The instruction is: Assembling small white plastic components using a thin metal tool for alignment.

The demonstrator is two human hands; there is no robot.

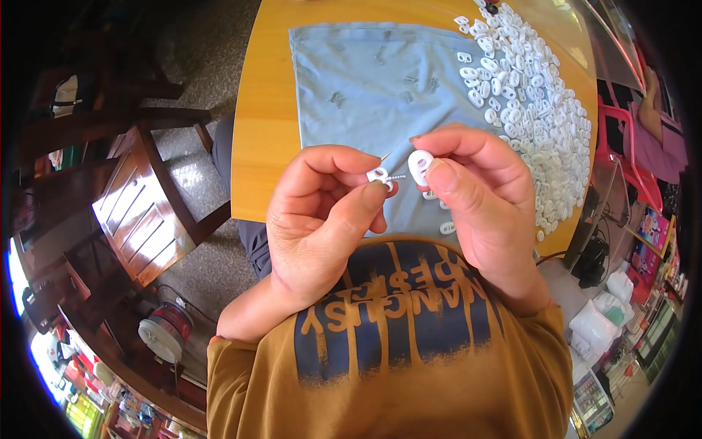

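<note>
My left hand [322,208] is closed in a pinch on a small white plastic piece [379,174] with a hole in it. A thin, ridged metal shaft like a screw [397,177] sticks out of that piece toward the right. In my right hand [479,194], thumb and fingers grip a white oval plastic piece [419,167] with holes. The two pieces are close together but apart, above a light blue cloth [365,95]. Several small dark metal bits [336,99] lie in clusters on the cloth. A few white pieces [447,227] rest below my right hand.
A large pile of white oval pieces [541,124] spreads over the right side of the yellow table [259,124]. A wooden chair [142,212] stands to the left. At the right are a pink plastic chair [627,146] and another person's arm [648,110].
</note>
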